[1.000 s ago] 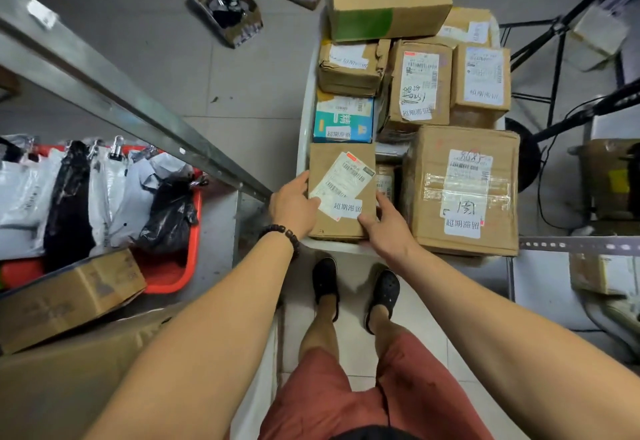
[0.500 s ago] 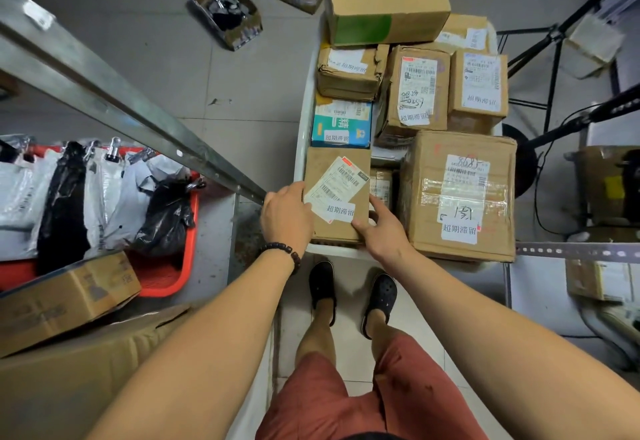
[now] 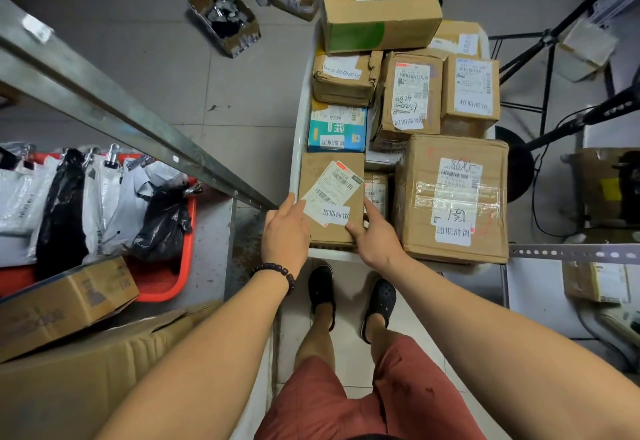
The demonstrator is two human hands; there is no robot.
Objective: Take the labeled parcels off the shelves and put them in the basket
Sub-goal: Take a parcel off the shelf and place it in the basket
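Both hands, left hand (image 3: 284,230) and right hand (image 3: 375,233), clasp the small parcel (image 3: 330,197) at the basket's (image 3: 300,135) near-left corner. Wedged beside the large box (image 3: 452,197), it could tilt and catch fingers.

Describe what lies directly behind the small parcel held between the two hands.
Behind the small parcel sits a blue-and-white box, then a crumpled brown parcel. Whatever is beneath them is covered.
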